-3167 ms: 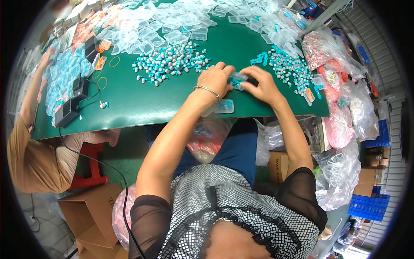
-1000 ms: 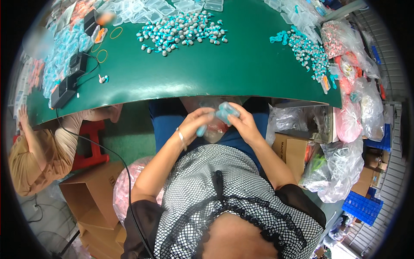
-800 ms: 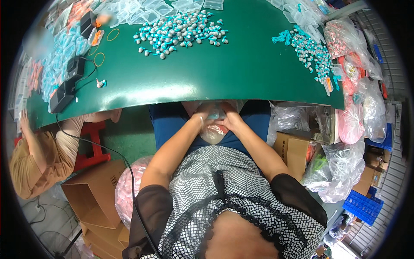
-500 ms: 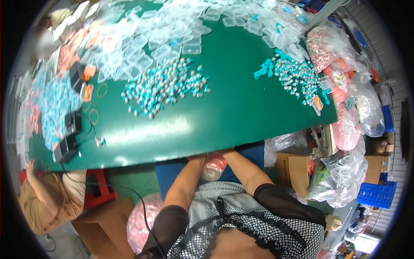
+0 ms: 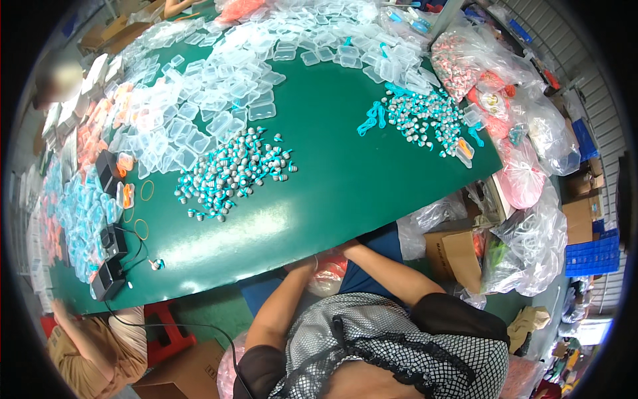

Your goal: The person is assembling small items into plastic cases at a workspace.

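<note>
A clear plastic bag [image 5: 327,276] with pinkish-red contents rests at my lap, just under the near edge of the green table [image 5: 345,193]. My left hand [image 5: 302,266] is at its left side and my right hand [image 5: 349,249] at its upper right. The table edge covers the fingers of both, so their grip cannot be made out. On the table lies a pile of small grey-and-white striped pieces with turquoise cords [image 5: 229,169]. A second pile of such pieces [image 5: 425,120] lies at the right.
Clear plastic cases [image 5: 219,86] cover the far side. Turquoise packs [image 5: 80,209] and black boxes [image 5: 109,279] sit left, a cable trailing over the edge. Filled bags [image 5: 522,176] and a cardboard box [image 5: 458,259] stand right. Another person's arm [image 5: 83,339] is at lower left.
The view has turned, so the table edge now slants up to the right and the piles appear further left. Both my hands stay by the bag below the edge.
</note>
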A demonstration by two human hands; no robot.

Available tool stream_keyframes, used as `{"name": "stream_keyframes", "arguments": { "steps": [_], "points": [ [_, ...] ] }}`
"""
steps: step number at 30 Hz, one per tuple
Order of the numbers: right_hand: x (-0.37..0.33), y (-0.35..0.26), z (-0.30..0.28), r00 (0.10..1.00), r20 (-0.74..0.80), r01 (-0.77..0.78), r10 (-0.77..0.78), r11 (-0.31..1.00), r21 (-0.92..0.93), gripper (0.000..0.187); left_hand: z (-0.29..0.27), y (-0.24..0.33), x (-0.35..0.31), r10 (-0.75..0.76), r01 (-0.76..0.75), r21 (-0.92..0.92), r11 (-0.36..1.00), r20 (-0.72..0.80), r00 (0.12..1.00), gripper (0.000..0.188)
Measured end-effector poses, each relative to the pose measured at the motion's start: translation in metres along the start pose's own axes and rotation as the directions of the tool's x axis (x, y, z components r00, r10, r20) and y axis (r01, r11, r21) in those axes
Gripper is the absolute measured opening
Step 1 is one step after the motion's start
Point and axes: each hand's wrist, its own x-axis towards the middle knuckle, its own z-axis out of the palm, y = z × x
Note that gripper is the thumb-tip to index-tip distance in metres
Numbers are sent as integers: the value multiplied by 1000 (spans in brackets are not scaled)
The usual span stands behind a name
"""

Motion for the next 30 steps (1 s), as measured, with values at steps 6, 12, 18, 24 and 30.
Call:
{"name": "stream_keyframes", "arguments": {
  "steps": [6,12,18,24,30],
  "points": [
    [-96,-264,-190,598,792,-316,123,944,92,37,22,159,-152,564,-661,352,663,345,750,22],
    [9,-417,-285,938,191,308,-291,949,-69,22,-9,272,-137,871,-846,372,382,163,464,14],
    [253,-381,-333,786,-219,375,-579,727,-576,63,-28,261,-83,880,-784,452,426,-5,475,12],
    [297,-374,-304,912,-7,267,-411,605,-751,77,-30,261,-86,857,-790,340,511,-120,502,14],
    [222,-396,-236,916,272,396,-295,560,-728,64,-32,265,-87,861,-783,360,508,-229,453,16]
  ]
}}
